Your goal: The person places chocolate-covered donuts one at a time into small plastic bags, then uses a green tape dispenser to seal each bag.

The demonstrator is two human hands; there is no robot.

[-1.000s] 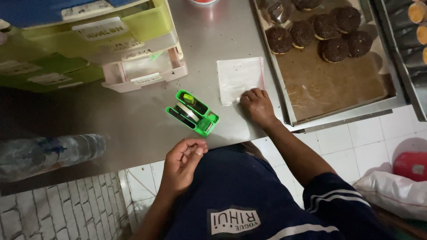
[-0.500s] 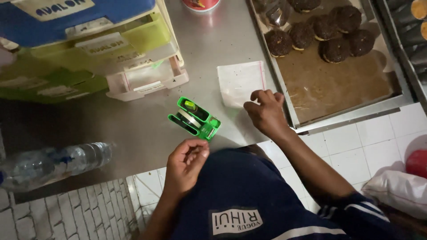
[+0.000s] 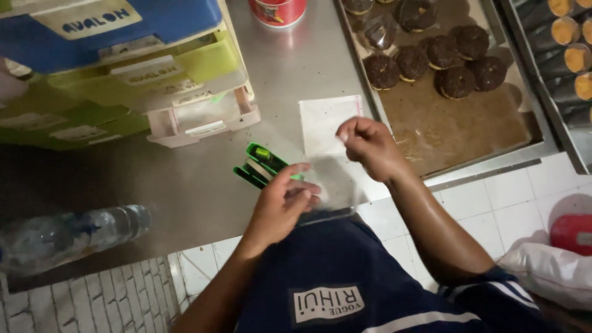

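My left hand (image 3: pixel 285 200) and my right hand (image 3: pixel 368 147) together hold a clear plastic bag (image 3: pixel 336 182) above the front edge of the steel counter (image 3: pixel 290 74). The left pinches its lower left side, the right pinches its top right corner. Under my right hand lies a stack of flat clear bags (image 3: pixel 325 120) on the counter. A green stapler (image 3: pixel 262 165) lies open just behind my left hand. To the right, a metal tray (image 3: pixel 456 132) lined with brown paper holds several chocolate-coated doughnuts (image 3: pixel 453 58).
Stacked plastic drawer boxes in blue and green (image 3: pixel 117 68) stand at the back left. A clear water bottle (image 3: pixel 71 234) lies on its side at the left. A red cup (image 3: pixel 277 11) stands at the back. A white sack (image 3: pixel 552 271) and a red object (image 3: pixel 573 231) sit on the tiled floor.
My right hand lifted a clear bag off the stack and my left hand came up from my lap to grip it. The view shifted a little to the left.
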